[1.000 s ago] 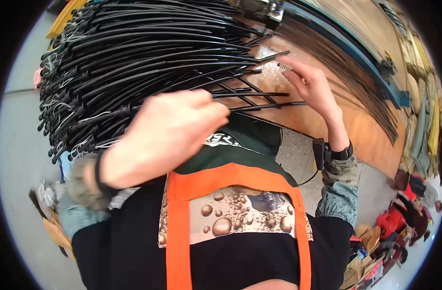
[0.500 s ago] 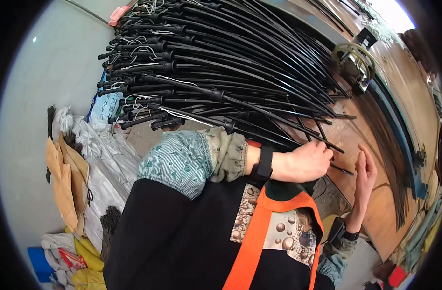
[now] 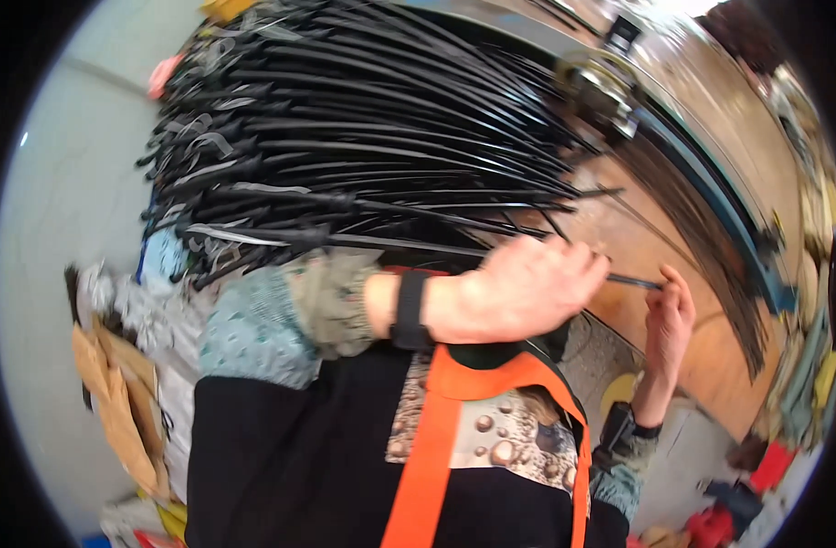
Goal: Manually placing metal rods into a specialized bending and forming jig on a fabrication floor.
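Here, the left hand (image 3: 536, 283) was wrapped round a black rod (image 3: 633, 281) over the counter (image 3: 710, 365); its tip met the right hand (image 3: 671, 320), whose grip was unclear; a loose hold risked slipping

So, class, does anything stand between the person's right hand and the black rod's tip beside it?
Nothing visible does. The right hand seems to meet the tip of the black rod, though blur hides exact contact. The left hand covers the rod farther left.
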